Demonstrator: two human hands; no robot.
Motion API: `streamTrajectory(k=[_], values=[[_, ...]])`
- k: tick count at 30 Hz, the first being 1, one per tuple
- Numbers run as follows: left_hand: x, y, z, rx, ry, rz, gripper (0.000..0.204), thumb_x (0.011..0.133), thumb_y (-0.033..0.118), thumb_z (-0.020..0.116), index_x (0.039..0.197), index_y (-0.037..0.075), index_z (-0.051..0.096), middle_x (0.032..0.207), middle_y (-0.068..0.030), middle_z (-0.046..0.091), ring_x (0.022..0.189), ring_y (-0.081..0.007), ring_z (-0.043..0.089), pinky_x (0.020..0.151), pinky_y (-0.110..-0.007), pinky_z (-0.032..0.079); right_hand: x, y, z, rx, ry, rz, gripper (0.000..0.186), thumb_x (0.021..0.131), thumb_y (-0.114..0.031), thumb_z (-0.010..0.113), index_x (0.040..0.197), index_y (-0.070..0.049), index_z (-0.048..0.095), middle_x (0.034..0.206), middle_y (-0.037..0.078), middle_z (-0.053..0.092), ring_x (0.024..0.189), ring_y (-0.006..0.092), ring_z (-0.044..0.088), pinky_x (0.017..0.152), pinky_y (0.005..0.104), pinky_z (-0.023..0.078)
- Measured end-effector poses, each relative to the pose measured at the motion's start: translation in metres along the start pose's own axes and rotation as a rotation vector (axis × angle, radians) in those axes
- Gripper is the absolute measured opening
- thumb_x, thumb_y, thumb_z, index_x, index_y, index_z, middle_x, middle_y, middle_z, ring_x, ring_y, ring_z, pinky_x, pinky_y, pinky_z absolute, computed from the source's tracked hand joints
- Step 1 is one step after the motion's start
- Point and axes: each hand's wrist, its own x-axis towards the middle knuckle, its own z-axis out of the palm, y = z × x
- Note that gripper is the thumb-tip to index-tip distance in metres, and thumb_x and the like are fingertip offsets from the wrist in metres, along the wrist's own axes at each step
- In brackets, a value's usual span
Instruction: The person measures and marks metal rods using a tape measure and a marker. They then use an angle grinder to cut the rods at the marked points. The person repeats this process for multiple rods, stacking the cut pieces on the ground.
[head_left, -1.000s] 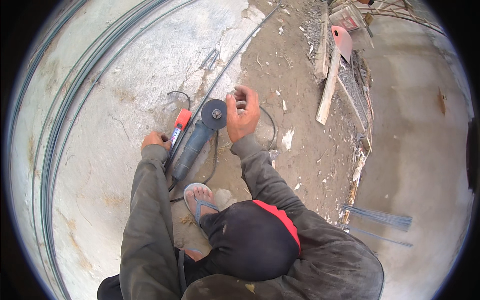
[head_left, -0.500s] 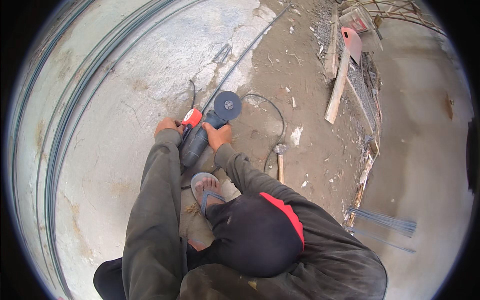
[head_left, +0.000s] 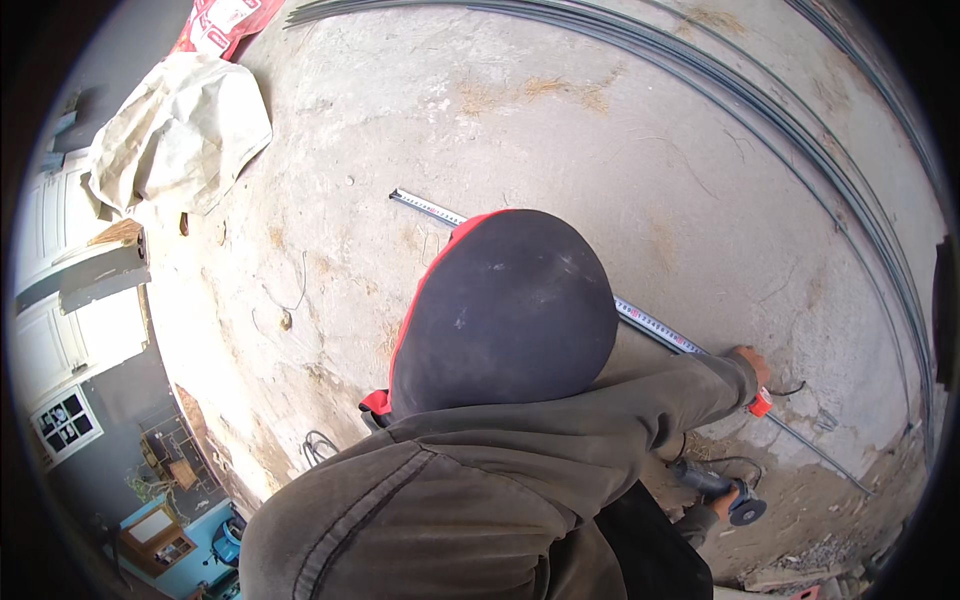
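Note:
My left hand (head_left: 752, 365) grips the red tape measure (head_left: 760, 402), its fingers partly hidden. The extended white blade (head_left: 652, 324) lies along a thin steel bar (head_left: 820, 452), running left under my red-trimmed dark clothing (head_left: 500, 310), which hides its middle, to its tip at upper centre. Below, my right hand (head_left: 727, 500) is closed on the grey angle grinder (head_left: 700, 478) beside its cutting disc (head_left: 747, 510). A black cable loops behind the grinder.
Long steel bars (head_left: 760, 110) curve along the top and right of the concrete. At upper left lie a pale sheet (head_left: 180, 130) and a red sack (head_left: 225, 25). White-framed panels or windows (head_left: 65, 420) stand along the left. Rubble (head_left: 810, 555) lies at lower right.
The view has swung left, showing the pale sheet, panels and the tape's extended blade. My right hand went from raised beside the disc to gripping the grinder.

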Motion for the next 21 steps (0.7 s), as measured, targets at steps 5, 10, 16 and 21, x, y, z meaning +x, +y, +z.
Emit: streamTrajectory(k=[5,10,16,21], values=[[0.003,0.007,0.004,-0.037,0.016,-0.034,0.023,0.084,0.025,0.065,0.102,0.016,0.077,0.108,-0.0078,0.073,0.108,-0.0277,0.066,0.085,-0.043,0.053,0.015,-0.005,-0.022,-0.169,-0.251,0.017,0.089,0.071,-0.064,0.079,0.127,0.002,0.057,0.113,0.018,0.066,0.089,0.0319,0.066,0.070,0.0435,0.054],[0.003,0.004,0.001,-0.092,0.034,-0.024,0.024,0.082,0.026,0.068,0.101,0.016,0.077,0.108,-0.0084,0.073,0.109,-0.0282,0.066,0.085,-0.043,0.053,-0.039,-0.026,-0.029,-0.187,-0.264,0.101,0.077,0.077,-0.062,0.076,0.123,-0.001,0.062,0.106,0.017,0.069,0.084,0.0287,0.068,0.062,0.0434,0.056],[0.011,0.006,-0.002,-0.158,0.056,-0.006,0.024,0.082,0.027,0.068,0.102,0.016,0.077,0.107,-0.0093,0.073,0.108,-0.0286,0.067,0.086,-0.043,0.053,-0.077,-0.034,-0.017,-0.157,-0.199,0.153,0.070,0.081,-0.057,0.074,0.122,-0.001,0.064,0.105,0.018,0.070,0.084,0.0298,0.069,0.061,0.0442,0.056],[0.001,-0.007,-0.015,-0.046,0.054,0.010,0.025,0.086,0.028,0.066,0.105,0.015,0.076,0.111,-0.0100,0.073,0.106,-0.0292,0.068,0.086,-0.042,0.054,-0.079,-0.024,-0.017,-0.145,-0.165,0.167,0.068,0.082,-0.055,0.074,0.123,-0.002,0.063,0.107,0.018,0.069,0.086,0.0311,0.069,0.061,0.0447,0.056]])
